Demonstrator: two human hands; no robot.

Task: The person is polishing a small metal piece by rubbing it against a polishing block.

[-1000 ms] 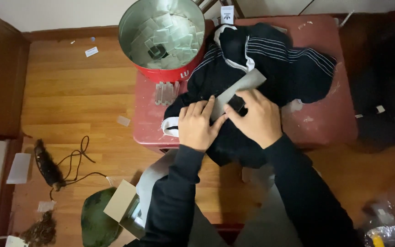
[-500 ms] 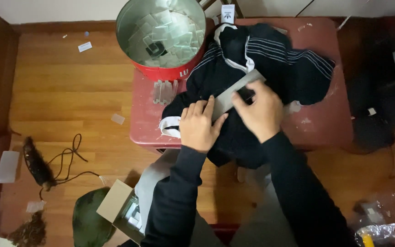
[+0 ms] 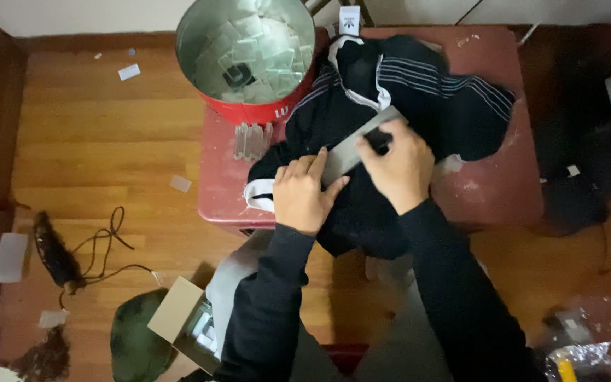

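Head view: a dark track jacket [image 3: 390,113] with thin white stripes is spread on a small red table [image 3: 489,191].
Left hand [image 3: 304,192]: laid flat, fingers spread, pressing the fabric beside a grey flat strip [image 3: 353,147].
Right hand [image 3: 399,164]: closed around the far end of the strip, which is held against the jacket.
Risk: soft, slack cloth may be dragged or bunched if the strip slides; the overhanging front edge could be pulled off the table.
Textures: smooth knit jacket; rigid, matte strip; shiny round tin [image 3: 249,56], red outside, at the table's back-left corner.
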